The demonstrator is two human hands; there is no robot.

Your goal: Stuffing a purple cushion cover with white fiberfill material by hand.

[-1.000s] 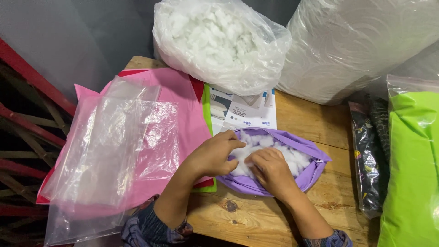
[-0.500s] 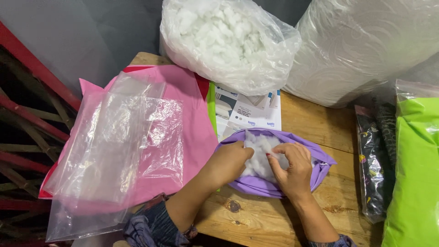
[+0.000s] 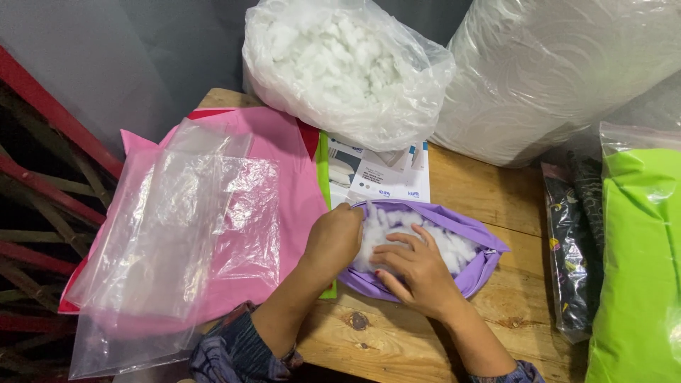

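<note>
Both hands are down in the purple fabric cover, which lies open on the wooden desk, close to its near edge. The left hand is curled loosely at the cover's left rim, its grip half closed against the white stuffing. The right hand lies flat, fingers spread, pressing on that stuffing without clasping it. Left of the cover lie pink fabric and clear plastic bags; a big bag of white stuffing sits behind.
</note>
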